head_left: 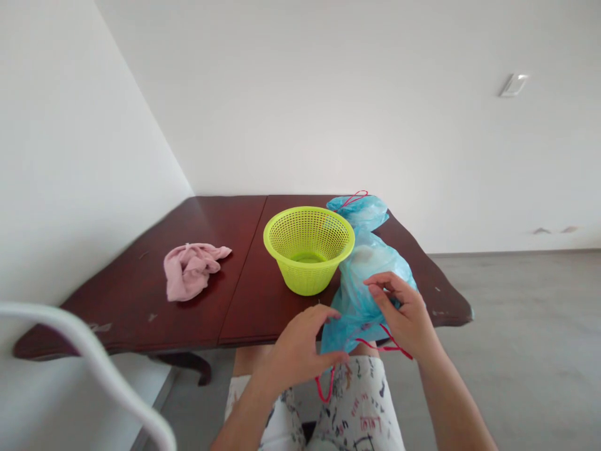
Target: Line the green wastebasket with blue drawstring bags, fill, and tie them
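Blue plastic bag [359, 300] gripped by left hand [298, 351] and right hand [399, 313]; lime basket [307, 250] just beside; pink cloth [192, 270] farther left.

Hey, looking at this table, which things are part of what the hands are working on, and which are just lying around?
In use: blue plastic bag, red drawstring, left hand, right hand.

Lying about: lime-green plastic basket, pink cloth, dark red wooden table.
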{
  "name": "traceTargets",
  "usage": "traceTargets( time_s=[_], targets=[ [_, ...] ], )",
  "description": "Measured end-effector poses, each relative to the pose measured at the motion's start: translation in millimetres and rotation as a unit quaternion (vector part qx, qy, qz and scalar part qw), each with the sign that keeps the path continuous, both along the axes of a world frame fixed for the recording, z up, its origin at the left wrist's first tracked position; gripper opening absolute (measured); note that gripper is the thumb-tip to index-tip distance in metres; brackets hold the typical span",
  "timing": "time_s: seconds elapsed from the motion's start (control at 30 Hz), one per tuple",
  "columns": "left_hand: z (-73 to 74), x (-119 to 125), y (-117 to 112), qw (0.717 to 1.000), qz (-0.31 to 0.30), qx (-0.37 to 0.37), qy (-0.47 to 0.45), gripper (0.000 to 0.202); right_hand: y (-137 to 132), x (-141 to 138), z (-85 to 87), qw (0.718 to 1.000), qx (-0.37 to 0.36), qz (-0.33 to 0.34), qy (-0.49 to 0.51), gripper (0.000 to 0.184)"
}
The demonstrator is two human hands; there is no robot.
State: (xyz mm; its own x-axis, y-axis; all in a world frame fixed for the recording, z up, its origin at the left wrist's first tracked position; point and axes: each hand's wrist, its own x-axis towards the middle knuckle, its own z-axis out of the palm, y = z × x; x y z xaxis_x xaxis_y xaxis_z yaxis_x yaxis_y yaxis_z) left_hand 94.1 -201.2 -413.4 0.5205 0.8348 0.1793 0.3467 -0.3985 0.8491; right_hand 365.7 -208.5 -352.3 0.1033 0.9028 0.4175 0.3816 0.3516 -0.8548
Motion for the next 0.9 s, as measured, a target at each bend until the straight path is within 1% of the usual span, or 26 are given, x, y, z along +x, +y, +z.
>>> traceTargets(
  time_s=[0.07, 0.1, 0.17, 0.2, 0.23, 0.3, 0.33, 0.37, 0.4, 0.43, 0.47, 0.5, 0.53, 0.57, 0.6, 0.63, 0.73, 0.83, 0.87, 0.9],
  targets=[
    [-2.9, 13, -1, 1.000, -0.004, -0.021, -0.009, 0.026, 3, -3, 1.1, 0.998, -0.009, -0.016, 0.060, 0.029],
    [-4.7, 17, 0, 0.999, -0.002, -0.036, -0.029, 0.017, 3, -5, -0.5, 0.995, -0.014, -0.017, 0.100, 0.032],
    [-9.1, 23, 2, 0.994, -0.002, -0.073, -0.087, 0.028, -2, -12, -8.9, 0.985, -0.003, -0.020, 0.169, 0.040],
    [-11.5, 24, 3, 0.989, -0.004, -0.095, -0.116, 0.035, -7, -17, -15.8, 0.982, 0.020, -0.035, 0.185, 0.041],
    [-13.8, 24, 5, 0.983, -0.005, -0.117, -0.142, 0.041, -15, -23, -24.2, 0.979, 0.052, -0.064, 0.185, 0.040],
    [-17.2, 23, 7, 0.974, -0.009, -0.149, -0.170, 0.051, -35, -35, -43.9, 0.972, 0.130, -0.141, 0.137, 0.035],
    [-17.9, 22, 7, 0.973, -0.011, -0.153, -0.171, 0.055, -45, -42, -53.8, 0.968, 0.159, -0.167, 0.095, 0.032],
    [-17.9, 22, 8, 0.974, -0.015, -0.151, -0.168, 0.058, -54, -48, -62.8, 0.969, 0.173, -0.172, 0.044, 0.032],
    [-17.3, 21, 8, 0.976, -0.021, -0.142, -0.163, 0.060, -62, -52, -70.3, 0.973, 0.165, -0.161, -0.009, 0.036],
    [-16.3, 20, 8, 0.978, -0.027, -0.130, -0.159, 0.061, -66, -56, -75.9, 0.978, 0.141, -0.143, -0.055, 0.043],
    [-15.2, 20, 7, 0.980, -0.031, -0.116, -0.157, 0.061, -68, -57, -79.5, 0.983, 0.105, -0.125, -0.085, 0.050],
    [-14.1, 20, 7, 0.982, -0.031, -0.101, -0.158, 0.060, -68, -57, -81.2, 0.987, 0.064, -0.111, -0.098, 0.050],
    [-13.3, 20, 7, 0.983, -0.025, -0.087, -0.161, 0.058, -65, -55, -81.4, 0.989, 0.027, -0.103, -0.101, 0.043],
    [-13.1, 20, 7, 0.983, -0.016, -0.077, -0.167, 0.056, -62, -52, -80.6, 0.990, -0.001, -0.093, -0.105, 0.030],
    [-13.3, 20, 8, 0.982, -0.004, -0.072, -0.176, 0.053, -58, -48, -79.3, 0.990, -0.020, -0.079, -0.115, 0.018],
    [-13.9, 20, 8, 0.979, 0.010, -0.072, -0.188, 0.051, -54, -43, -78.1, 0.988, -0.030, -0.060, -0.136, 0.012],
    [-16.1, 17, 9, 0.965, 0.066, -0.098, -0.236, 0.047, -49, -24, -78.5, 0.973, -0.050, -0.016, -0.226, 0.020],
    [-15.5, 11, 12, 0.946, 0.115, -0.117, -0.279, 0.049, -52, 1, -85.5, 0.947, -0.097, -0.036, -0.304, 0.014],
    [-14.7, 8, 13, 0.942, 0.124, -0.115, -0.290, 0.049, -54, 11, -87.6, 0.938, -0.120, -0.044, -0.322, 0.011],
    [-14.0, 6, 15, 0.938, 0.130, -0.112, -0.300, 0.050, -56, 22, -88.6, 0.929, -0.143, -0.053, -0.337, 0.012]
  ],
)
